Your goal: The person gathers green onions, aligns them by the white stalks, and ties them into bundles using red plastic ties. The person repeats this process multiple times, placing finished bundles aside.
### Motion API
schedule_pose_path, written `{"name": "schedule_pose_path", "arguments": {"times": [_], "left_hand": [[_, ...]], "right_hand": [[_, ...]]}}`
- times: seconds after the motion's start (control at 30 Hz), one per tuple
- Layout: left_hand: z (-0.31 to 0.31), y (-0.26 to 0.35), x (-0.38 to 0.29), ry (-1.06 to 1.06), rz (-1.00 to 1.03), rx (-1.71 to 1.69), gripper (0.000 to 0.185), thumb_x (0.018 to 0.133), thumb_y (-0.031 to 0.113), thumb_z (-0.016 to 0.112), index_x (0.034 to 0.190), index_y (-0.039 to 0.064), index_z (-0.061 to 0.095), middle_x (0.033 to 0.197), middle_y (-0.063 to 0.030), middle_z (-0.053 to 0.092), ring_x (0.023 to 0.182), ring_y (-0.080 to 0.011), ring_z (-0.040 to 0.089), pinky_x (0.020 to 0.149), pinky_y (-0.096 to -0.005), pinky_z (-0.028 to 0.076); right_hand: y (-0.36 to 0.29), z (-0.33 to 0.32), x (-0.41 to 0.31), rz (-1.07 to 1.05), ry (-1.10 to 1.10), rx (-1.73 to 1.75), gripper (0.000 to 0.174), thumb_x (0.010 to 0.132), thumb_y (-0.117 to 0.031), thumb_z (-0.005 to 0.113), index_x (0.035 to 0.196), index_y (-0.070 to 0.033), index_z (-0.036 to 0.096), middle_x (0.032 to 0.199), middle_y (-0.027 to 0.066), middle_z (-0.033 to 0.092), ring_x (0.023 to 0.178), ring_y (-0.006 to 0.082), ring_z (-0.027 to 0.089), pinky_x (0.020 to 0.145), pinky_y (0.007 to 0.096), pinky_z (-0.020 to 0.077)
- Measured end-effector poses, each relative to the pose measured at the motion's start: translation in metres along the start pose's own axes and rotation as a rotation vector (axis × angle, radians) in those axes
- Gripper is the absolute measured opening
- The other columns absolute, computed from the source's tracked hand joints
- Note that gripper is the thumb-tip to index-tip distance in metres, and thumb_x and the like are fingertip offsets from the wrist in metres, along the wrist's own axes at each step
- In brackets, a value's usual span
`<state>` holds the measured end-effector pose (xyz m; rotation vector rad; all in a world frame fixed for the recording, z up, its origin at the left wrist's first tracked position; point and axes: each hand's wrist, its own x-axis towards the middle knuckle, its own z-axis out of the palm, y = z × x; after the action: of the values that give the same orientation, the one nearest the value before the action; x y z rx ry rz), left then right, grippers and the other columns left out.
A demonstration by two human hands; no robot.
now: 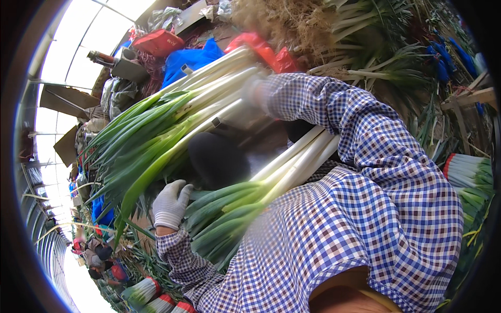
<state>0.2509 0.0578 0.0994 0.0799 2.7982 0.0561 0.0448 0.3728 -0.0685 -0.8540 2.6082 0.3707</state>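
Observation:
A large bunch of leeks [203,105] lies across a support in front of me, its green leaves fanning to the lower left. My right hand [256,94], gloved and blurred, is at the white shanks of this bunch; its grip is unclear. My left hand [170,205], in a pale knit glove, hovers by the leaf tips with thumb and fingers apart, nothing visible in it. A smaller group of leeks [289,168] rests against my lap, its leaves ending beside the left hand. Between the two groups shows a dark-clad knee [217,160].
Untrimmed leeks with roots [285,23] are heaped beyond my right arm. Blue plastic [191,60] and a red bag [160,42] lie behind the bunch. Leek bundles with red bands [145,291] stand at lower left, others [467,168] at right. Other people [101,254] are further off.

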Motion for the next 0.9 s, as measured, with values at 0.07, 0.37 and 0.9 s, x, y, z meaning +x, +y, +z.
{"name": "schedule_pose_path", "arguments": {"times": [0.07, 0.37, 0.9], "left_hand": [[-0.001, 0.020, 0.009, -0.004, 0.161, -0.070, 0.038, 0.098, 0.041, 0.069, 0.117, 0.009, 0.075, 0.116, -0.0159, 0.075, 0.107, -0.0369, 0.071, 0.093, -0.0442, 0.056], [0.032, 0.069, 0.016, -0.123, 0.480, -0.177, 0.038, 0.094, 0.037, 0.074, 0.115, 0.007, 0.076, 0.113, -0.0145, 0.076, 0.105, -0.0339, 0.072, 0.090, -0.0412, 0.058], [0.086, -0.081, 0.075, 0.459, -0.058, 0.440, 0.066, 0.078, 0.031, 0.088, 0.137, 0.015, 0.062, 0.140, -0.0084, 0.060, 0.127, -0.0308, 0.057, 0.108, -0.0454, 0.047]], "right_hand": [[0.020, -0.025, -0.039, -0.042, 0.104, 0.134, 0.026, 0.089, -0.023, 0.072, 0.109, -0.010, 0.081, 0.108, 0.0123, 0.079, 0.105, 0.0314, 0.075, 0.090, 0.0409, 0.0600], [0.087, -0.026, -0.155, 0.032, 0.227, 0.568, 0.036, 0.097, -0.042, 0.066, 0.107, -0.008, 0.074, 0.093, 0.0155, 0.075, 0.088, 0.0340, 0.072, 0.083, 0.0464, 0.0562], [0.025, -0.031, -0.034, 0.044, 0.084, 0.178, 0.042, 0.094, -0.032, 0.072, 0.130, -0.010, 0.073, 0.127, 0.0120, 0.075, 0.116, 0.0275, 0.073, 0.095, 0.0469, 0.0587]]}}
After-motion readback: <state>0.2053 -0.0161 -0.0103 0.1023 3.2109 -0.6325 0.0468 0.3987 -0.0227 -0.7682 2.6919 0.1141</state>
